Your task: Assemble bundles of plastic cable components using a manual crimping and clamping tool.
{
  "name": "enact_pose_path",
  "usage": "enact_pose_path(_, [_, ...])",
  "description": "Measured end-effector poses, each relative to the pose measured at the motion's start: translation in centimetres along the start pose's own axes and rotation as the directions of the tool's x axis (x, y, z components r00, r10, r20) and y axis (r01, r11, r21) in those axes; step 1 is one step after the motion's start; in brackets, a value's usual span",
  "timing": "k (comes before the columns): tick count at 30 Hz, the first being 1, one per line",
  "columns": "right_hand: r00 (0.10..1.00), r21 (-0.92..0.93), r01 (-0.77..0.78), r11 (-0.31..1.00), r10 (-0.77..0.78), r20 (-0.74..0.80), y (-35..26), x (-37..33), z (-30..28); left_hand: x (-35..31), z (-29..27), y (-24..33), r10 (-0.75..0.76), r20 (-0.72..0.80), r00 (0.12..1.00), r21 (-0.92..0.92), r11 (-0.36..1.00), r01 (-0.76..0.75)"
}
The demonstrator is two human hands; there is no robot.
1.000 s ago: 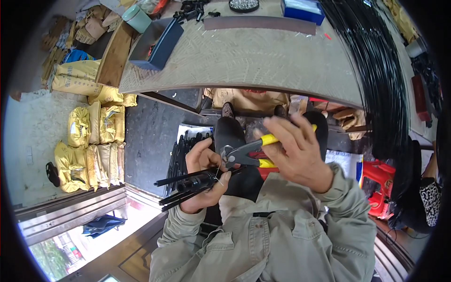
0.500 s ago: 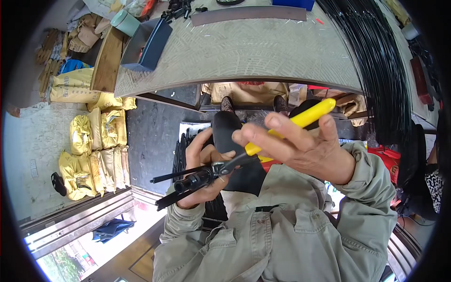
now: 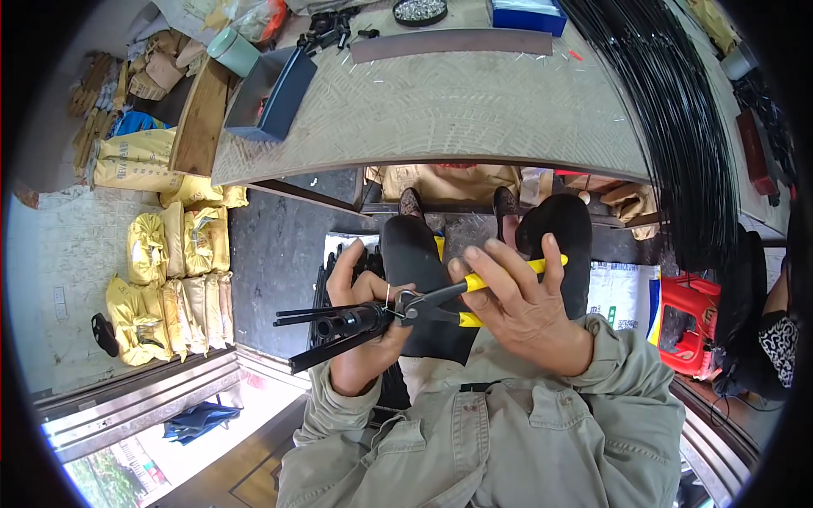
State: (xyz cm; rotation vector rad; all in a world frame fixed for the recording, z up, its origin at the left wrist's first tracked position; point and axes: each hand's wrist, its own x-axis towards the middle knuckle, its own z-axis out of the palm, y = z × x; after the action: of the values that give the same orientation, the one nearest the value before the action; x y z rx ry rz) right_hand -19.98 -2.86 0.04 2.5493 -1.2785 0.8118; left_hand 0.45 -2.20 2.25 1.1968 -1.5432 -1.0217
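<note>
The khaki shirt (image 3: pixel 500 436) has 2 flapped pockets (image 3: pixel 555 408).

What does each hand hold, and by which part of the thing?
The right hand holds the pliers by the yellow handles; the left hand holds the black tubes near the pliers' head.

The left hand (image 3: pixel 362 357) grips black rods (image 3: pixel 322 350); the right hand (image 3: pixel 535 317) holds pliers (image 3: pixel 439 297), jaws seemingly at a wire (image 3: pixel 388 293).
</note>
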Motion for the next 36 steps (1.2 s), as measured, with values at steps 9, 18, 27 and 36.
enact_pose_path(9, [0.969, -0.378, 0.168, 0.910, -0.222, -0.104, 2.7, 2.5, -1.0, 0.2, 0.0, 0.5, -0.022, 0.121, 0.992, -0.183, 0.982, 0.045])
enact_pose_path(18, [0.939, -0.415, 0.325, 0.850, -0.341, 0.038, 3.0, 3.0, -2.0, 0.0, 0.0, -0.4, -0.022, 0.071, 0.997, -0.130, 0.991, 0.031])
enact_pose_path(27, [0.990, 0.081, 0.132, 0.988, -0.135, 0.033, 1.4, 1.5, -0.5, 0.4, -0.4, 0.2, -0.045, 0.058, 0.997, 0.025, 0.999, 0.044])
enact_pose_path(36, [0.964, 0.799, -0.257, 0.544, 0.207, 0.169, 0.9, -0.1, 0.6, 0.7, 0.0, 0.1, -0.025, 0.111, 0.994, 0.005, 1.000, 0.024])
